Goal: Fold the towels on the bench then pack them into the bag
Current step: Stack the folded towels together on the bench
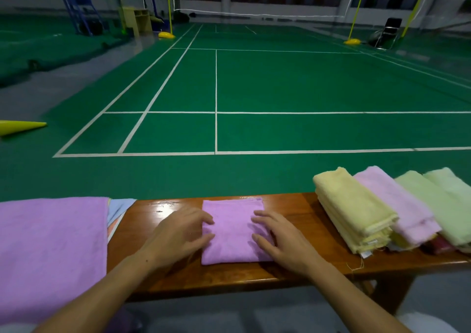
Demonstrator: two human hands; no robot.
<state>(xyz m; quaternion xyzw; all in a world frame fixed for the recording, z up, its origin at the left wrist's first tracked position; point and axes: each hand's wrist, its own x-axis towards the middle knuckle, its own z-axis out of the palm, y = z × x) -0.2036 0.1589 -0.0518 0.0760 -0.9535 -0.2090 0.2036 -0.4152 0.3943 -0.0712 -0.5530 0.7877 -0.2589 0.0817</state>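
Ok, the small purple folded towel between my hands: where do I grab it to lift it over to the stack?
Probably by its two side edges. The purple folded towel lies flat on the bench, with the left hand and right hand already resting on those edges. Slide fingers under each side, thumbs on top, so the layers stay together. The folded towel stack sits to the right.

A folded purple towel (233,233) is pressed flat on the wooden bench (293,206) by L hand (178,233) & R hand (280,241), fingers straight. Folded towels (382,205) are stacked at right.
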